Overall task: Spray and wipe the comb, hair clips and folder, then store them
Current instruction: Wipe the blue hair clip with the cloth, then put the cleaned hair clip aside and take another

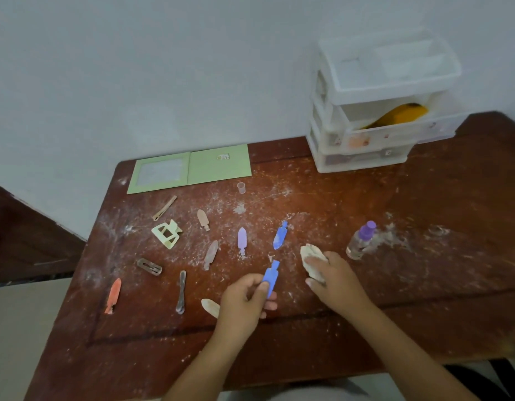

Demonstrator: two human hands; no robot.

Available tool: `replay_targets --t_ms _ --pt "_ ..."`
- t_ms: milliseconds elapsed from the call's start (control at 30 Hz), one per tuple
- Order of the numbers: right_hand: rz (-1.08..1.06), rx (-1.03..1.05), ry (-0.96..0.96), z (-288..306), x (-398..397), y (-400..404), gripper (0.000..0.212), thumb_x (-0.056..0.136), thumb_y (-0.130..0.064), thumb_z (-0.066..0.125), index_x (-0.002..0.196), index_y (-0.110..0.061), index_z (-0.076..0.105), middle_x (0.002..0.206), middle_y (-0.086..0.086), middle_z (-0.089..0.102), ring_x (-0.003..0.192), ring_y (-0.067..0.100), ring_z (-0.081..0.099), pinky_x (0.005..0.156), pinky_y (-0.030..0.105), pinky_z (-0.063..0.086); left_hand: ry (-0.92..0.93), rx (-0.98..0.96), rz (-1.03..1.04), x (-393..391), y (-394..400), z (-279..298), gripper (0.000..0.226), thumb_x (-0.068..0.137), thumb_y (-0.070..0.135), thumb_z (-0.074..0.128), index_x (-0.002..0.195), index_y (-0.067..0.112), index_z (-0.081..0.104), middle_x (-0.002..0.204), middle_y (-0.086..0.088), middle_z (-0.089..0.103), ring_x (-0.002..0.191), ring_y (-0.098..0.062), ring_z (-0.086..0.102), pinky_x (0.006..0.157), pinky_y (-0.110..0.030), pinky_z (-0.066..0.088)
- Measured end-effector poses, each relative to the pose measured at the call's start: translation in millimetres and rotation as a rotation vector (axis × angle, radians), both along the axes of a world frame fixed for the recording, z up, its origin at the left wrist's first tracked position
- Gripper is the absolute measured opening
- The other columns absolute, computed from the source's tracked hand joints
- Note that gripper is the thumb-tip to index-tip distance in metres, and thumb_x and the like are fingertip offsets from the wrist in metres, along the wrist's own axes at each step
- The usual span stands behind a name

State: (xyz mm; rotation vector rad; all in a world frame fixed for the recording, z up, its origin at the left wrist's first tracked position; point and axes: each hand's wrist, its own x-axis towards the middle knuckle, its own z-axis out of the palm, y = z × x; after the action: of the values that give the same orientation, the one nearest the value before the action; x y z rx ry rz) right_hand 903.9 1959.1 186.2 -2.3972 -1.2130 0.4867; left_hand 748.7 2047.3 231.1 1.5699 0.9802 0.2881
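The left hand (246,299) pinches a blue plastic hair clip (271,277) between thumb and curled fingers, holding it over the dusty reddish-brown wooden table (395,299). The right hand (334,277) grips a crumpled off-white cloth (309,257) and presses it onto the tabletop just right of that clip.

A second blue hair clip (280,236) lies just beyond the held one, with a lilac hair clip (242,240) to its left. Further left lie a pale pink hair clip (211,254), a tan hair clip (203,219), a cream claw-style clip (167,234), a slim beige slide clip (164,208), a brown rectangular snap clip (149,266), a grey metal clip (181,292) and an orange hair clip (113,296). A cream hair clip (210,307) is partly hidden by the left hand.

A flat light green folder (189,169) lies open at the table's far edge against the wall, with a small clear plastic cap (241,187) standing just in front of it. A small clear spray bottle with a purple top (361,241) stands right of the cloth, uncapped.

At the far right corner stands a translucent white plastic drawer unit (366,117). Its top tray looks bare. The drawer beneath is pulled out and holds a yellow-orange object (397,115), too blurred to name. The lower drawers are closed; their contents cannot be made out.
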Motion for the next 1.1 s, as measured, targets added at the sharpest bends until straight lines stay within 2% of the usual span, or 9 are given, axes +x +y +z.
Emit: replay_targets --t_ms 167,300,367,400,433,533,833,967,1100 --pt "0.046 0.014 -0.049 -0.2 6.9 0.6 0.049 0.089 -0.028 0.051 0.137 -0.024 0.039 0.144 0.013 0.03 0.132 0.029 0.028 0.107 0.039 0.026 -0.005 0.077 0.073 14.2 11.9 0.4 0.032 0.089 0.004 0.05 0.064 0.021 0.059 0.069 0.007 0.058 0.064 -0.008 0.052 0.062 -0.021 0.046" --pt "0.061 0.234 -0.174 13.0 21.5 0.4 0.044 0.074 -0.036 0.044 0.106 -0.014 0.064 0.109 0.012 0.063 0.099 0.028 0.062 0.078 0.043 0.054 -0.016 0.093 0.054 36.4 22.5 12.5 0.034 0.088 0.005 0.052 0.058 0.02 0.057 0.058 0.008 0.055 0.067 -0.009 0.046 0.062 -0.012 0.039" --pt "0.055 0.381 -0.236 30.4 30.5 4.1 0.04 0.074 -0.037 0.042 0.097 -0.017 0.068 0.101 0.005 0.066 0.098 0.016 0.061 0.077 0.028 0.049 -0.021 0.143 0.01 52.7 27.2 25.1 0.035 0.089 0.007 0.052 0.058 0.023 0.056 0.053 0.01 0.054 0.061 -0.001 0.046 0.076 -0.015 0.029" --pt "0.042 0.462 -0.255 41.5 36.7 6.7 0.039 0.074 -0.036 0.043 0.096 -0.016 0.069 0.1 0.004 0.066 0.1 0.011 0.055 0.078 0.022 0.046 -0.028 0.181 0.001 62.1 30.3 31.2 0.03 0.088 0.007 0.053 0.064 0.022 0.061 0.052 0.011 0.054 0.055 0.001 0.048 0.108 -0.029 0.03" --pt "0.021 0.542 -0.285 53.3 45.0 8.6 0.038 0.074 -0.035 0.044 0.095 -0.015 0.069 0.1 0.004 0.066 0.1 0.01 0.049 0.082 0.017 0.042 -0.052 0.21 -0.003 72.2 33.8 36.5 0.021 0.088 0.008 0.054 0.075 0.019 0.067 0.052 0.01 0.054 0.052 0.004 0.05 0.09 -0.028 0.044" --pt "-0.077 0.723 -0.374 82.7 86.9 13.5 0.036 0.076 -0.028 0.047 0.091 -0.005 0.069 0.094 0.011 0.067 0.096 0.012 0.047 0.093 0.011 0.031 -0.135 0.265 0.006 107.4 42.9 52.4 0.019 0.087 0.005 0.056 0.102 0.009 0.067 0.058 0.005 0.047 0.056 -0.003 0.05 0.055 -0.007 0.042" --pt "-0.263 0.522 -0.714 99.2 227.8 36.0 0.043 0.069 -0.033 0.044 0.081 -0.001 0.071 0.084 0.015 0.071 0.084 0.034 0.068 0.082 0.055 0.047 -0.165 0.56 -0.136 249.6 56.6 100.3 0.019 0.083 0.01 0.058 0.101 0.009 0.065 0.064 0.009 0.051 0.062 -0.006 0.048 0.057 -0.007 0.036" --pt "-0.242 0.661 -0.685 76.6 250.0 33.9 0.037 0.07 -0.031 0.047 0.07 -0.003 0.071 0.075 0.013 0.071 0.084 0.029 0.067 0.1 0.037 0.025 -0.003 0.693 -0.263 301.3 53.9 107.2 0.023 0.087 0.015 0.052 0.106 0.008 0.064 0.09 -0.009 0.07 0.089 -0.021 0.062 0.06 -0.014 0.035" --pt "-0.201 0.704 -0.651 70.4 250.6 29.9 0.036 0.073 -0.029 0.047 0.075 -0.003 0.072 0.079 0.012 0.071 0.083 0.03 0.068 0.096 0.046 0.037 0.235 0.85 -0.389 323.4 53.1 102.5 0.026 0.092 0.025 0.047 0.104 0.007 0.063 0.103 -0.015 0.068 0.101 -0.028 0.06 0.079 -0.028 0.043"
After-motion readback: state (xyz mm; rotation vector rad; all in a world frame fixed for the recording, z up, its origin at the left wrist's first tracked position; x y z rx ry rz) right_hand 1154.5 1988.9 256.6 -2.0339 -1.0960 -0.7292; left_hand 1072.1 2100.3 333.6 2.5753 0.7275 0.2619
